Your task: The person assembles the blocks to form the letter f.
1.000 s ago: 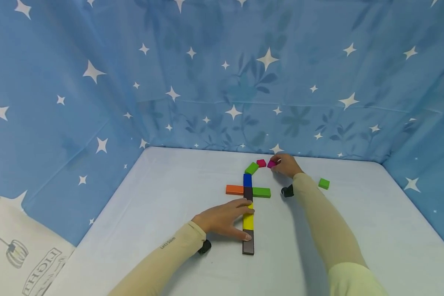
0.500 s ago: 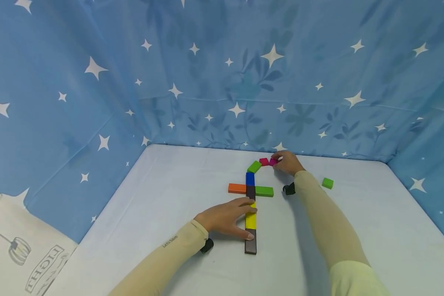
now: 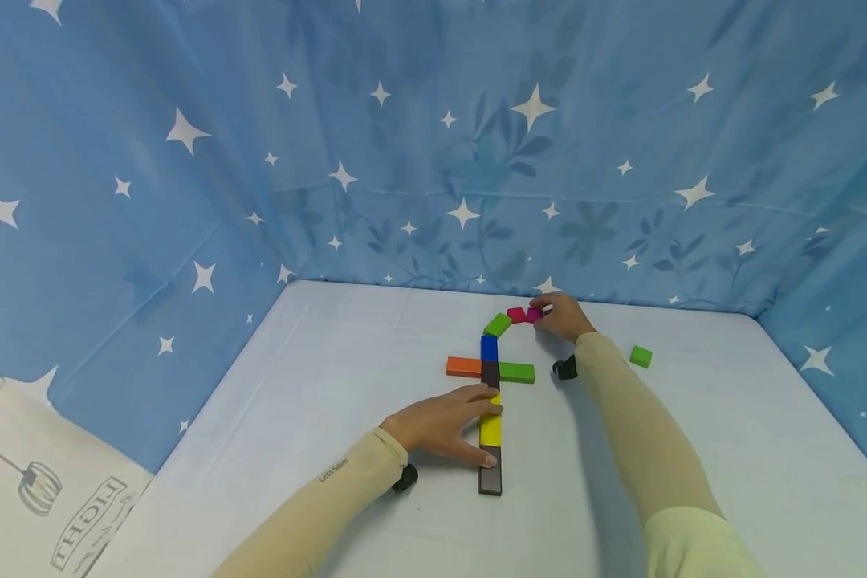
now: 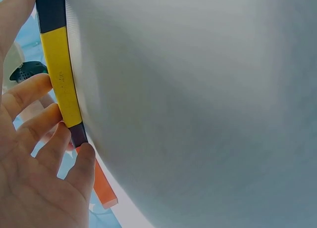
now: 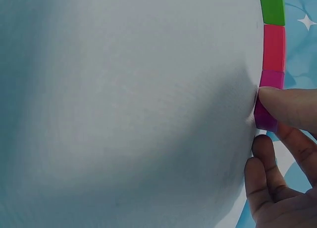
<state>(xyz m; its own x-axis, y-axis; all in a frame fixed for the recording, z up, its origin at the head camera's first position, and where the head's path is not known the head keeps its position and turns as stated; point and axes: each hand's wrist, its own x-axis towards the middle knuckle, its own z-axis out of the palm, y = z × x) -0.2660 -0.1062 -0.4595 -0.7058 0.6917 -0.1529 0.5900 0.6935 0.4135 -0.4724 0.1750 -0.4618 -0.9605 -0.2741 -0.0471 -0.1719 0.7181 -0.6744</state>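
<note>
My right hand [image 3: 567, 319] pinches a small purple block [image 5: 271, 79] between thumb and fingers near the table's far edge. In the right wrist view its end meets a red block [image 5: 274, 47]. A slanted green block [image 3: 498, 324] links the red one to a blue block [image 3: 489, 348]. Below runs a straight column: dark block [image 3: 490, 374], yellow block [image 3: 490, 431], dark brown block [image 3: 490, 478]. My left hand [image 3: 441, 425] rests along this column, fingers spread, thumb at the dark brown block. An orange block [image 3: 464, 367] and a green bar [image 3: 517, 372] extend sideways from the upper dark block.
A loose green block [image 3: 641, 356] lies right of my right forearm on the white table [image 3: 318, 353]. A blue star-patterned curtain [image 3: 405, 144] rises behind the far edge. Dark wrist cameras show beneath both wrists.
My right hand has brought the purple block left, closing the gap to the red block. The left hand stays on the column. The head view has shifted slightly.
</note>
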